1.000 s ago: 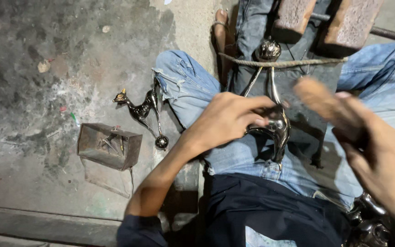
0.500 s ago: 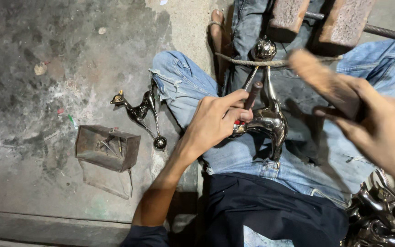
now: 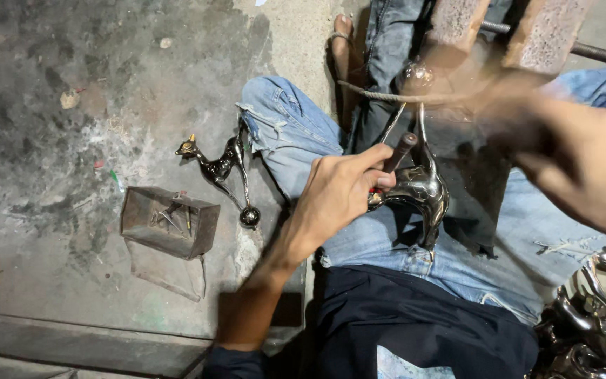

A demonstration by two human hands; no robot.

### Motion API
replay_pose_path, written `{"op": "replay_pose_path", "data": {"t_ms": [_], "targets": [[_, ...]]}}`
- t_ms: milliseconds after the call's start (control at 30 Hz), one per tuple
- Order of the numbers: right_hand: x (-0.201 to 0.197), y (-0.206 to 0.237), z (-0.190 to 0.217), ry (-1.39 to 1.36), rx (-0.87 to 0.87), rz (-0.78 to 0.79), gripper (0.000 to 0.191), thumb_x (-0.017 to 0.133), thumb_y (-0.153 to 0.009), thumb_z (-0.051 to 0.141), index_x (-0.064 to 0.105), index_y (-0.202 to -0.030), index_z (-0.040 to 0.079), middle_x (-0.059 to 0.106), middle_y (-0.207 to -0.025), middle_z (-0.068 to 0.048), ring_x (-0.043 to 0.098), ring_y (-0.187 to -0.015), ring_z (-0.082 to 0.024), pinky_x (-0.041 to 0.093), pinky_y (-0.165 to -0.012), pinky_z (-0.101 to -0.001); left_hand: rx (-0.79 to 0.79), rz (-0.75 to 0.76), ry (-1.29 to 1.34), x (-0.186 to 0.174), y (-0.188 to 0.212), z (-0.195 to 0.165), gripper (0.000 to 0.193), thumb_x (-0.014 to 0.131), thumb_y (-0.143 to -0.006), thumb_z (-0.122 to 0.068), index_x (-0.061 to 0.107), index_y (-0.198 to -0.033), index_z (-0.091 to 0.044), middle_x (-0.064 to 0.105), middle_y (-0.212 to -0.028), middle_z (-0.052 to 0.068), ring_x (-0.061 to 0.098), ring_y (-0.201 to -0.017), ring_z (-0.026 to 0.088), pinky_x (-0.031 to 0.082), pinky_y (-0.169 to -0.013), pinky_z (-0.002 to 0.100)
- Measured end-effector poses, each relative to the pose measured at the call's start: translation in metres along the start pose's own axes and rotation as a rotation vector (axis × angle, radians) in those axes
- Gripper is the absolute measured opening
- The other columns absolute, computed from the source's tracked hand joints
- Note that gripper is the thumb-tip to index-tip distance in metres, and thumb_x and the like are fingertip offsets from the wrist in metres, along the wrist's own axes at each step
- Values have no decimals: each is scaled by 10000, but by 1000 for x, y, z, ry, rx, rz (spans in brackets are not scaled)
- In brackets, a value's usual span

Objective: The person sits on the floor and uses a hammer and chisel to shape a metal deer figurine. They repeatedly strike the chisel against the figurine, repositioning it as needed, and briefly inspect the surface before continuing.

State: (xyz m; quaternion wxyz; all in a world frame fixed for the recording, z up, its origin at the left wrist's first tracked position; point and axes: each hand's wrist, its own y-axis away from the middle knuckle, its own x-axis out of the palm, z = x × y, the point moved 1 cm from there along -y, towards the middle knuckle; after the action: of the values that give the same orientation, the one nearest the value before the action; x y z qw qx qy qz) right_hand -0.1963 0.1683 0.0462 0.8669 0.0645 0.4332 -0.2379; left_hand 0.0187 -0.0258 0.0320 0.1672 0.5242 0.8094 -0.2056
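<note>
Floor: stained grey concrete floor (image 3: pixel 50 126), where the person sits in worn jeans.
Landmark: shiny metal animal figurine (image 3: pixel 419 189) lying across the lap, its long legs reaching up to a cord (image 3: pixel 366 91) stretched above the knee.
Left hand (image 3: pixel 334 196): closed on a dark-handled tool (image 3: pixel 398 151), tip pressed against the figurine's body.
Right hand (image 3: pixel 583 172): right of the figurine, blurred; I cannot tell its grip, perhaps raised in a swing.
Doing it well: keep the tool tip steady against the metal, fingers clear.
Left of figurine: a second figurine (image 3: pixel 222 168) and a small metal box (image 3: pixel 170 221) on the floor.
</note>
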Motion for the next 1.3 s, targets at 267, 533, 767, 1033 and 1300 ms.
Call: {"op": "replay_pose_path", "data": {"t_ms": [267, 533, 767, 1033, 1300], "targets": [[-16, -21, 17, 803, 23, 460, 899, 798, -778, 151, 423, -1577, 321, 740, -1112, -40, 751, -915, -215, 597, -952, -364, -43, -124, -44, 9, 13, -6, 232, 599, -943, 61, 630, -1155, -27, 772, -925, 158, 799, -917, 277, 622, -693, 338], [-32, -28, 45, 810, -13, 405, 830, 761, -846, 159, 376, -1562, 325, 721, -1009, -17, 729, -968, -183, 564, -957, -391, -95, -340, -114, 28, 32, 0, 126, 604, -992, 10, 660, -1093, -40, 790, -938, 113, 807, -888, 225, 643, -717, 314], [-39, -16, 64, -8, -300, -83, 815, 731, -774, -77, 399, -1511, 32, 638, -1108, -194, 683, -957, -293, 568, -824, -398, -8, -487, -170, 41, 43, 9, 117, 617, -1009, 6, 708, -1062, -44, 794, -927, 61, 805, -818, 178, 620, -666, 270], [-20, -6, 50, 838, -533, -20, 695, 765, -849, 235, 494, -1479, 349, 648, -848, -16, 696, -821, -200, 592, -850, -430, 111, -597, -342, 56, 62, 40, 98, 652, -857, 79, 667, -869, -17, 695, -736, 111, 701, -602, 238, 551, -564, 348], [-15, -1, 53, 1097, -522, 44, 799, 663, -859, 339, 321, -1562, 505, 707, -973, 37, 673, -788, -109, 527, -796, -307, 143, -733, -404, 67, 69, 42, 84, 688, -816, 86, 674, -821, 3, 668, -692, 146, 677, -563, 280, 531, -539, 377]]}}
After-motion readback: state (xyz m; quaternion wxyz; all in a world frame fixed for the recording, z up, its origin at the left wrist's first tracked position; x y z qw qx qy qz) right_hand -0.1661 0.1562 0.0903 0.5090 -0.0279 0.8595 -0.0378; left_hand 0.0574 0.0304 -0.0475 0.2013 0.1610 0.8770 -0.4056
